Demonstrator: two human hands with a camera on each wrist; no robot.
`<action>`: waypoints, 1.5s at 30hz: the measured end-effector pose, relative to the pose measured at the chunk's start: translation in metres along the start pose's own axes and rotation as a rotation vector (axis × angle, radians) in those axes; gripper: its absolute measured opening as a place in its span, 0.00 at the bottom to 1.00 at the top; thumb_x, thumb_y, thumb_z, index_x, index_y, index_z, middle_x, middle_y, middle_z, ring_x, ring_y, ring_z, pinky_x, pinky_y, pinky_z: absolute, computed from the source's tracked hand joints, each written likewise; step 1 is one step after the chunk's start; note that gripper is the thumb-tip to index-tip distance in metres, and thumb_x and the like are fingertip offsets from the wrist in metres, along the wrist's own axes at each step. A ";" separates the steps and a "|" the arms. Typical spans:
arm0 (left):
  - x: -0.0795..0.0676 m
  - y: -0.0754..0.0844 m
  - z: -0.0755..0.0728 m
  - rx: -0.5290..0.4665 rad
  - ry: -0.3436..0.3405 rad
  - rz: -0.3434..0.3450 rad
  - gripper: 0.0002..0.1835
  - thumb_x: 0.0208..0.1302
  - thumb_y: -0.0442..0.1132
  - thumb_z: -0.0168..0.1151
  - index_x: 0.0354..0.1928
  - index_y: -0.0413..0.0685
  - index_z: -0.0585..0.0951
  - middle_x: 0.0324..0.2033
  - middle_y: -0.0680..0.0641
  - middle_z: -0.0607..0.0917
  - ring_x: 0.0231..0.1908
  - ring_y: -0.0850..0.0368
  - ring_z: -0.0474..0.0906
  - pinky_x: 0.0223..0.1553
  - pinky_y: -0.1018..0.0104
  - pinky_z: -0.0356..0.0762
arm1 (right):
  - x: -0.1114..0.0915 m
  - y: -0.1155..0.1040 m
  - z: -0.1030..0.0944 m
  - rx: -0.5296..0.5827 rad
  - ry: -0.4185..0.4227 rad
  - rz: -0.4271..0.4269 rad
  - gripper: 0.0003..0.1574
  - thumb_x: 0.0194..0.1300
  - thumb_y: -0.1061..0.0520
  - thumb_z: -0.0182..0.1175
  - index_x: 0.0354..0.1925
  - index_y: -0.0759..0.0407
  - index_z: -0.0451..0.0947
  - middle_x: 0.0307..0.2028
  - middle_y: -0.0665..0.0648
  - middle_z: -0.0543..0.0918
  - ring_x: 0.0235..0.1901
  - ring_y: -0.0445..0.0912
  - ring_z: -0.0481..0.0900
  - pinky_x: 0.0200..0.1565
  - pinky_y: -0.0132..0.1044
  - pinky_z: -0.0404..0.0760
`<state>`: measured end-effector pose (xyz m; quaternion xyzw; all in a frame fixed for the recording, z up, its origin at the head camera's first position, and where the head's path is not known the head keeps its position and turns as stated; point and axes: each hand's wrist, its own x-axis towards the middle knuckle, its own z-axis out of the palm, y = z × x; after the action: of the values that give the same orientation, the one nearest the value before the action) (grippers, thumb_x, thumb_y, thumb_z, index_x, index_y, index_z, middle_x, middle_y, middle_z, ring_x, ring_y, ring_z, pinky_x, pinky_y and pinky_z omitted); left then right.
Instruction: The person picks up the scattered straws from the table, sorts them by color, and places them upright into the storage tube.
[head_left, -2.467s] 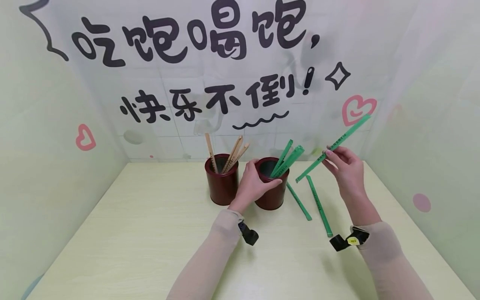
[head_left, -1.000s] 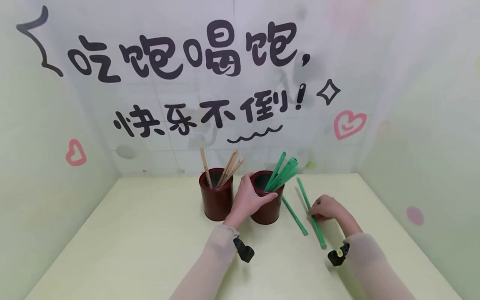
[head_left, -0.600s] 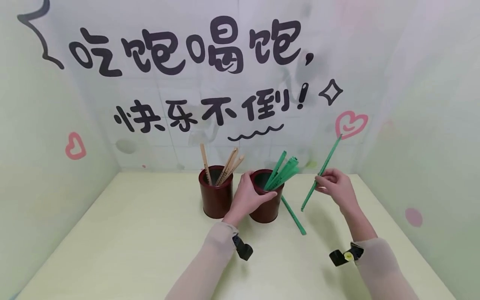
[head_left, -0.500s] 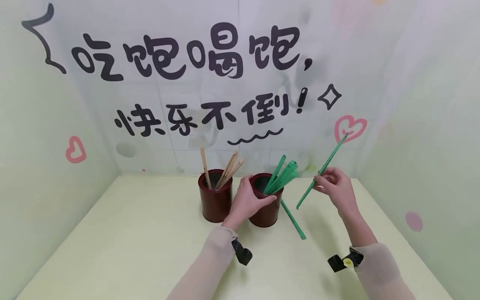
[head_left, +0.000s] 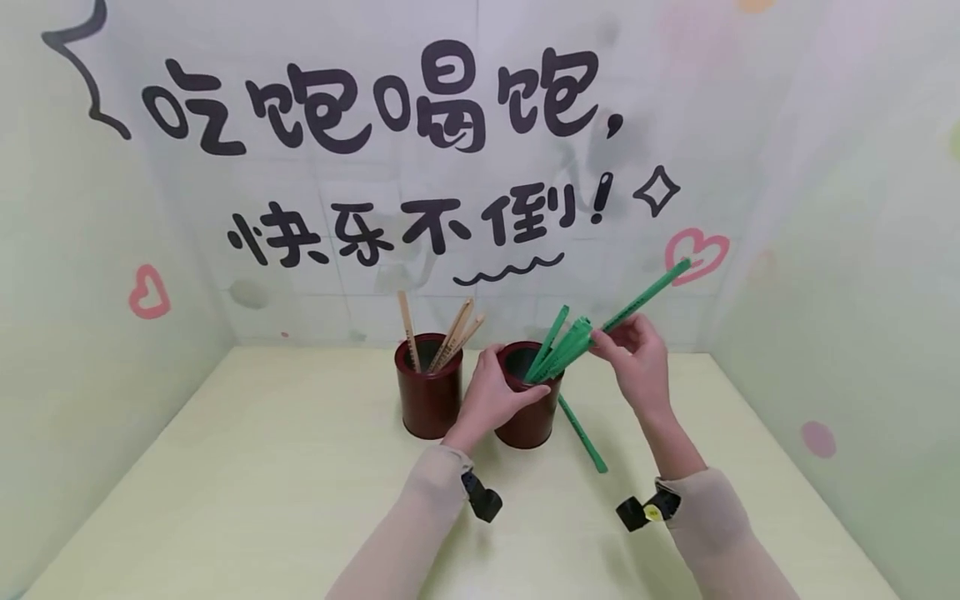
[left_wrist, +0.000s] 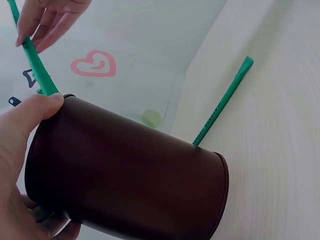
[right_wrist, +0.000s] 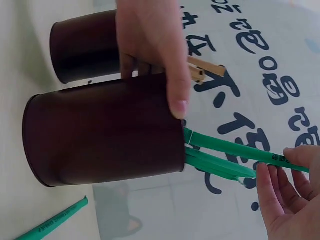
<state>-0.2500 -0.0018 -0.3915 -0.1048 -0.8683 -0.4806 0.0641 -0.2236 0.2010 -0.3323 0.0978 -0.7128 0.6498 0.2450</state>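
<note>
My left hand point(head_left: 493, 398) grips the right dark red canister point(head_left: 527, 427) by its rim, thumb at the front and fingers round the far left side. Several slim green wrapped sticks point(head_left: 564, 348) with dark print lean to the right inside it. My right hand point(head_left: 637, 367) pinches another green wrapped stick point(head_left: 648, 293) between thumb and fingers, slanted up to the right. In the right wrist view the low end of this held stick point(right_wrist: 227, 145) is at the canister's mouth. One more green stick point(head_left: 583, 435) lies on the table, right of the canister.
A second dark red canister point(head_left: 429, 407) stands to the left, holding several tan sticks point(head_left: 452, 335). The pale table point(head_left: 262, 467) is bounded by a printed back wall point(head_left: 337, 317) and side walls. A small black camera sits on each wrist.
My right hand has put one green stick in the canister, picked another off the table, and carried it left to the canister's mouth. My left hand has kept its grip.
</note>
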 end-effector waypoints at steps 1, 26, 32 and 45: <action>0.000 0.000 0.001 -0.002 -0.001 -0.002 0.53 0.52 0.57 0.75 0.72 0.42 0.58 0.66 0.39 0.69 0.65 0.44 0.70 0.65 0.48 0.74 | 0.000 0.002 0.002 -0.027 0.003 -0.006 0.12 0.67 0.61 0.63 0.46 0.64 0.73 0.35 0.49 0.81 0.35 0.37 0.82 0.40 0.29 0.86; 0.002 0.001 0.002 0.026 0.007 -0.012 0.53 0.52 0.58 0.75 0.72 0.41 0.58 0.65 0.38 0.69 0.65 0.44 0.70 0.65 0.48 0.74 | 0.000 0.054 -0.005 -0.482 -0.381 0.217 0.27 0.66 0.46 0.66 0.52 0.65 0.77 0.45 0.66 0.84 0.40 0.53 0.86 0.43 0.44 0.87; 0.002 0.000 0.003 0.022 0.002 -0.011 0.54 0.52 0.59 0.75 0.73 0.42 0.57 0.66 0.39 0.69 0.65 0.45 0.70 0.65 0.48 0.74 | 0.002 0.072 -0.009 -0.335 -0.412 0.319 0.28 0.70 0.45 0.60 0.54 0.67 0.76 0.46 0.68 0.83 0.41 0.52 0.86 0.46 0.41 0.87; 0.005 0.000 0.003 0.033 0.009 -0.007 0.54 0.51 0.60 0.75 0.72 0.43 0.58 0.66 0.39 0.69 0.65 0.45 0.70 0.66 0.50 0.73 | 0.010 0.099 -0.005 -0.623 -0.503 0.507 0.20 0.71 0.51 0.60 0.46 0.69 0.77 0.33 0.61 0.83 0.32 0.46 0.81 0.37 0.37 0.85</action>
<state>-0.2553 0.0017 -0.3921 -0.0986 -0.8761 -0.4670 0.0679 -0.2762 0.2216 -0.4143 -0.0030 -0.9125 0.4003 -0.0841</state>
